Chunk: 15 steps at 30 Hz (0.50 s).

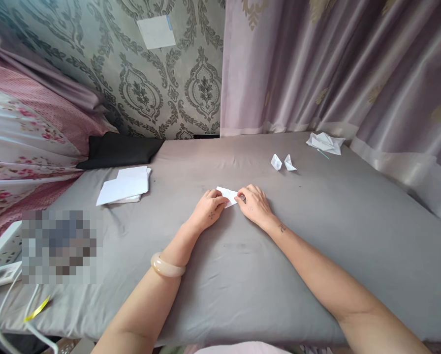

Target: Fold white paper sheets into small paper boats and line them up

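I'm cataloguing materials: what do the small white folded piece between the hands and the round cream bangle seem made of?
The small white folded piece looks like matte paper: thin, straight-edged. The round cream bangle looks like polished stone, perhaps plastic: smooth, glossy.

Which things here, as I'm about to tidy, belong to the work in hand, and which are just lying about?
Seem to belong:
held paper, in left hand and right hand
paper stack
two folded pieces
perhaps white pile

Probably just lying about:
black cloth
yellow strip
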Tool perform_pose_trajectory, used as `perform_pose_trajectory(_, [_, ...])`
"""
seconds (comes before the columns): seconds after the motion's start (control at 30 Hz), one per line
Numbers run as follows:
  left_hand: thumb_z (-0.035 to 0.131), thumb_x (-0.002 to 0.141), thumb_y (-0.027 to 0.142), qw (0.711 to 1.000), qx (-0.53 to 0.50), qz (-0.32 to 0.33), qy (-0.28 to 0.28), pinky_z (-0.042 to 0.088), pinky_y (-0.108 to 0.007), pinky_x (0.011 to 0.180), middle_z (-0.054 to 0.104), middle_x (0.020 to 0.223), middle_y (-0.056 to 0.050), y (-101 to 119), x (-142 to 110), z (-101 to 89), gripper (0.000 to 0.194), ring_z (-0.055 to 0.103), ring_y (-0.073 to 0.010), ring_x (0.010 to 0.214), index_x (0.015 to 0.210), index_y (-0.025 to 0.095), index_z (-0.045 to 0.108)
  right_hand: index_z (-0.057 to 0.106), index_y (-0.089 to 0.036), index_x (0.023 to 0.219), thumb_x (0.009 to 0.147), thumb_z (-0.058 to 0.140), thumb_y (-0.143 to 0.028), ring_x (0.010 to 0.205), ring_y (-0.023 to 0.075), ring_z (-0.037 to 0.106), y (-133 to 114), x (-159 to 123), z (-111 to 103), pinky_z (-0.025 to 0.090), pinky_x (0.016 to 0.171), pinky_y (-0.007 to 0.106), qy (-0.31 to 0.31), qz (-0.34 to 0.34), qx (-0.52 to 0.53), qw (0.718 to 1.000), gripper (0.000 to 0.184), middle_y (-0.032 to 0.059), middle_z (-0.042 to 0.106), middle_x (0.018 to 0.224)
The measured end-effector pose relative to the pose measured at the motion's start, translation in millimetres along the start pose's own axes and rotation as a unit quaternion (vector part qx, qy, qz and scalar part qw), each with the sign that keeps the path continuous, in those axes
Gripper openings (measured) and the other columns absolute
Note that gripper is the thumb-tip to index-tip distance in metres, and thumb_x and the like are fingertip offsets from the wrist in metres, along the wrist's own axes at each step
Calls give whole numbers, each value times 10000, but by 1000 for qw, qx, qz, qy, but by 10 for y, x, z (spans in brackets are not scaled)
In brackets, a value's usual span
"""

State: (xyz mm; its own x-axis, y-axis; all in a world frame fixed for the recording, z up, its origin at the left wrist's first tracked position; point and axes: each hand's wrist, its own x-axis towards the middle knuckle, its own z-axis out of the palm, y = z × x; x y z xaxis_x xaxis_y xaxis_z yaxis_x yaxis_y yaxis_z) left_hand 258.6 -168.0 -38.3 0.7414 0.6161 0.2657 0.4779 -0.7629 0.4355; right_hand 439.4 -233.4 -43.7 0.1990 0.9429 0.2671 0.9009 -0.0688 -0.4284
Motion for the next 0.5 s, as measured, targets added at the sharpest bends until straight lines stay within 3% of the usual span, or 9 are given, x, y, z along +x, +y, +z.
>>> perform_pose_trajectory(0.13, [431, 941, 231, 1000, 5, 19, -4, 464, -350, 915, 630, 1100, -74, 0, 4, -7, 288, 550, -202, 979, 1019, 223, 708, 634, -218, 908, 853, 587, -317, 908, 244, 536, 72, 4, 2, 404, 807, 355, 31, 33, -18, 999, 123, 89, 606, 962])
perform_pose_trajectory(0.37, [470, 932, 264, 1000, 8, 9, -16, 471, -352, 896, 637, 1089, -70, 5, 35, -5, 253, 560, -211, 980, 986, 227, 714, 637, -228, 942, 849, 584, -321, 977, 244, 538, 62, 23, -17, 396, 864, 374, 5, 30, 12, 999, 142, 79, 609, 1007])
perform_pose_trajectory(0.5, [583, 858, 238, 999, -26, -31, -28, 459, -351, 920, 619, 1123, -73, -28, 134, -51, 200, 550, -223, 1028, 1023, 219, 695, 631, -230, 974, 853, 576, -309, 1004, 243, 539, 40, 38, -35, 381, 879, 388, -27, 35, 34, 998, 155, 72, 609, 1031])
